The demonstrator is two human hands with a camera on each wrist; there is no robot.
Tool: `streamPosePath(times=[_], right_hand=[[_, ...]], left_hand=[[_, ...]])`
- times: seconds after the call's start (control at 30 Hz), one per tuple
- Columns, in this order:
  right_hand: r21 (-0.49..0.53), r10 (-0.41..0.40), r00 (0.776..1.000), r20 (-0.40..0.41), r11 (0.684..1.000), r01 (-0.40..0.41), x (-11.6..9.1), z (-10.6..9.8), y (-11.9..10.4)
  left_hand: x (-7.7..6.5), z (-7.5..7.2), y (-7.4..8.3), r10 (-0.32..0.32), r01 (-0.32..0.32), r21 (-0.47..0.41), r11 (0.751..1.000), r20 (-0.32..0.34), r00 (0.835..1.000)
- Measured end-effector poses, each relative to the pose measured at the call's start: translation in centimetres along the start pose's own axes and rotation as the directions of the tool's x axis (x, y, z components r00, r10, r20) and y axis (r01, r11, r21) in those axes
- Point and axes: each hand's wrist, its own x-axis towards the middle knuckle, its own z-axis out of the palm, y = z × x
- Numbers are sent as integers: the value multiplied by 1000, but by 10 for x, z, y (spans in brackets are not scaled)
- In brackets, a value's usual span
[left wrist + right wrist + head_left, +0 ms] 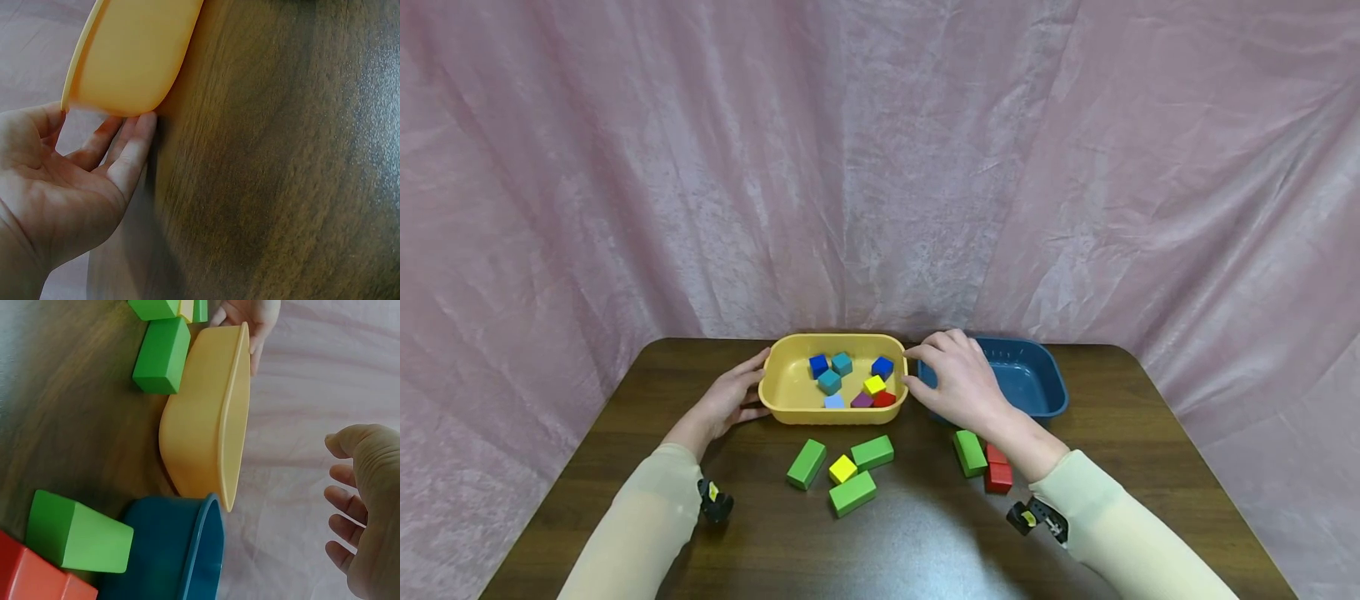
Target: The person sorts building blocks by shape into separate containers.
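My left hand (730, 402) is at the left end of the yellow bin (790, 339). In the left wrist view its thumb touches the rim and its extended fingers (135, 147) rest against the end wall near the base. Inside the bin lie several small blocks, among them a teal cube (830, 382), a purple block (862, 401) and a red block (883, 400). My right hand (958, 379) hovers above the blue bin (1056, 383), by the yellow bin's right end. Its thumb and fingers are spread, holding nothing; the right wrist view shows them apart from both bins.
In front of the yellow bin lie several green blocks (807, 464) around a yellow cube (842, 469). Another green block (970, 453) and two red blocks (998, 478) sit under the right forearm. A pink curtain (880, 167) hangs behind the wooden table (917, 542).
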Motion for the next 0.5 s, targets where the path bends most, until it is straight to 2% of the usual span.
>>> streamPosePath(times=[0.27,0.5], right_hand=[[-9,8,1000,27,1000,-7,-15,-5,6],[-31,-21,1000,3,999,21,-26,-6,12]], left_hand=[[0,0,0,-2,2,-1,1000,7,1000],[-1,1,1,-14,14,0,1000,-9,1000]])
